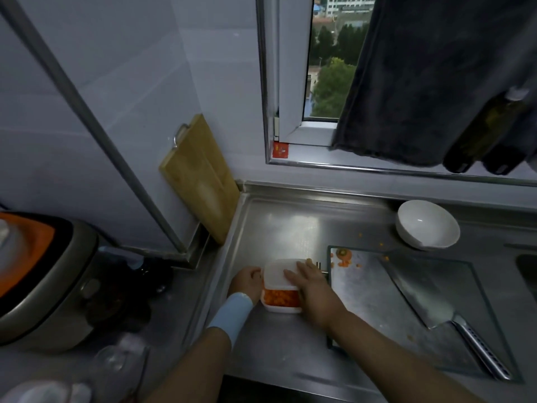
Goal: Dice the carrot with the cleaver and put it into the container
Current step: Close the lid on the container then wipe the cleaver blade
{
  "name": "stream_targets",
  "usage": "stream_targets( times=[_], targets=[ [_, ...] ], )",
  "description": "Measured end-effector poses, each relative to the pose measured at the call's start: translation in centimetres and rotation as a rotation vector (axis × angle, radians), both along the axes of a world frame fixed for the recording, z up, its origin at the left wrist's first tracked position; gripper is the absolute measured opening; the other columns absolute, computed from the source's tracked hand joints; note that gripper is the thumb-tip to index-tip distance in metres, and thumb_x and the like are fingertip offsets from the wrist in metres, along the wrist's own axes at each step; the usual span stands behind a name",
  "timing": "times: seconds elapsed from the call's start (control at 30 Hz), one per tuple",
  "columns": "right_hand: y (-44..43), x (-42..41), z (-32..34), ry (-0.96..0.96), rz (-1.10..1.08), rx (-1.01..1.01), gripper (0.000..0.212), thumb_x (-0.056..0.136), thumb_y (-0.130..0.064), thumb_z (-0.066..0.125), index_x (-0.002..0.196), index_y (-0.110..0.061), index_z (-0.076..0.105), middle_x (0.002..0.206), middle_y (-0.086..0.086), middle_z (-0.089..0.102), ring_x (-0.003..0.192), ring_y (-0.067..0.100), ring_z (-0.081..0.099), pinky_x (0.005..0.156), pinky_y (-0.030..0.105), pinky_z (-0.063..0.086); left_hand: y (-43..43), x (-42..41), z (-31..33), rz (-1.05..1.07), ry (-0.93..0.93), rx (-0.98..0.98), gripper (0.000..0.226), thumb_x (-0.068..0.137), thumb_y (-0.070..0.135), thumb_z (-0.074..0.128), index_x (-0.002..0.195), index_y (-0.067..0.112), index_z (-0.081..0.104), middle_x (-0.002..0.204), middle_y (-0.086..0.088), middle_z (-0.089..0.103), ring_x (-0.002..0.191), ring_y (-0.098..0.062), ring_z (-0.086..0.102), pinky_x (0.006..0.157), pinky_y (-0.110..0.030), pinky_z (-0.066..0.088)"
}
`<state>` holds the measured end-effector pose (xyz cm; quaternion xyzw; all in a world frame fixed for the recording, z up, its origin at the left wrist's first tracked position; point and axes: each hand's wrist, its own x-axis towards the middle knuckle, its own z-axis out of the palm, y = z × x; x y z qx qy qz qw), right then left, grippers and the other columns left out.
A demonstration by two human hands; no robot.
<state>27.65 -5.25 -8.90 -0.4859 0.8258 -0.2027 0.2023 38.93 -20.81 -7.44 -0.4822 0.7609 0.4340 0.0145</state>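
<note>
The right grip (308, 279) is lying flat and spread on the white lid (280, 273), pressing rather than clasping, while the left grip (247, 282) is cupping the plastic container (280, 306) from its left side. The diced carrot (281, 297) is sitting inside, directly under both grips on the steel table (279, 228). The lid is covering only the far part, so it probably needs sliding nearward. The cleaver (418, 295) is resting well right.

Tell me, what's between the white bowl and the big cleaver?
In the head view, only scattered orange carrot bits lie between the white bowl and steel cleaver.
</note>
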Motion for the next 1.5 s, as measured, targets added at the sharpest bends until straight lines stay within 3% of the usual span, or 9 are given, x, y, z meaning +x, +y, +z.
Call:
stream_targets(
  times=[0.13,0.27,0.43,0.57,0.67,0.87,1.0,1.27,1.5],
  targets=[
    [-0.3,1.1,-0.8,-0.005,0.043,-0.027,0.058,0.100,-0.017,0.046,0.153,-0.033,0.028,0.165,0.011,0.002,0.147,0.023,-0.017,0.114,0.027,-0.011,-0.3,0.3,-0.2,-0.004,0.019,-0.008,0.031,0.098,0.025,0.041,0.082,0.012,0.064,0.085,-0.009,0.060,0.070,-0.018,0.049,0.056,-0.026,0.034],
    [0.7,1.6,-1.5,-0.023,0.029,-0.060,0.060,0.086,-0.022,0.048,0.145,-0.026,0.048,0.160,0.014,0.020,0.149,0.033,0.004,0.116,0.037,-0.001,-0.2,1.0,-0.4,-0.057,0.096,-0.061,0.026,0.097,0.020,0.048,0.107,0.013,0.071,0.102,0.000,0.067,0.084,-0.011,0.054,0.067,-0.017,0.035],
    [1.6,2.0,-2.2,-0.005,0.072,-0.075,0.053,0.085,-0.035,0.052,0.138,-0.030,0.056,0.158,0.003,0.030,0.147,0.025,0.019,0.120,0.044,0.015,0.3,1.4,-0.9,-0.053,0.151,-0.088,0.025,0.093,0.013,0.049,0.104,0.014,0.071,0.102,0.000,0.069,0.083,-0.013,0.057,0.066,-0.019,0.041],
    [0.7,2.4,-0.9,0.027,-0.049,-0.103,0.049,0.084,-0.036,0.041,0.125,-0.027,0.066,0.146,0.005,0.048,0.137,0.027,0.038,0.114,0.048,0.034,0.1,0.8,-1.4,-0.125,0.084,-0.170,0.038,0.096,0.010,0.043,0.132,0.018,0.053,0.136,-0.005,0.051,0.115,-0.022,0.054,0.098,-0.032,0.045],
    [-0.6,2.0,-0.6,0.051,-0.167,-0.098,0.045,0.096,-0.028,0.041,0.139,-0.022,0.054,0.154,0.010,0.036,0.144,0.030,0.028,0.119,0.043,0.026,0.2,-0.1,-1.7,-0.305,0.126,-0.344,0.057,0.093,-0.001,0.039,0.145,0.021,0.037,0.153,0.004,0.028,0.138,-0.015,0.030,0.111,-0.024,0.026],
    [-2.6,1.2,-1.6,0.059,-0.112,0.044,0.055,0.103,-0.028,0.041,0.155,-0.016,0.028,0.161,0.013,0.022,0.149,0.034,0.015,0.121,0.043,0.019,-0.2,-1.4,-5.0,-0.636,0.131,-0.519,0.046,0.102,0.018,0.032,0.148,0.013,0.032,0.154,-0.001,0.029,0.144,-0.014,0.017,0.116,-0.019,0.006],
    [-2.6,0.9,-2.5,0.112,-0.128,0.026,0.058,0.095,-0.039,0.032,0.149,-0.017,0.038,0.146,0.011,0.040,0.132,0.029,0.035,0.111,0.043,0.035,0.2,-0.9,-5.3,-0.596,0.253,-0.481,0.046,0.099,0.017,0.037,0.145,0.012,0.035,0.148,-0.003,0.033,0.138,-0.014,0.021,0.115,-0.020,0.014],
    [-1.6,1.1,-3.8,0.188,-0.046,-0.013,0.061,0.100,-0.038,0.029,0.157,-0.018,0.020,0.156,0.011,0.024,0.140,0.026,0.023,0.113,0.029,0.014,-0.6,1.0,-5.0,-0.829,0.142,-0.491,0.093,0.081,0.064,0.042,0.153,0.016,0.008,0.156,0.002,0.009,0.143,-0.017,0.003,0.116,-0.029,0.009],
    [-1.0,2.1,-4.1,0.164,-0.063,-0.059,0.061,0.101,-0.035,0.033,0.157,-0.014,0.021,0.157,0.013,0.028,0.144,0.026,0.024,0.120,0.028,0.010,1.0,0.6,-4.5,-0.593,0.227,-0.421,0.064,0.090,0.039,0.017,0.148,0.013,0.030,0.148,-0.003,0.032,0.136,-0.014,0.025,0.116,-0.032,0.022]
  ],
)
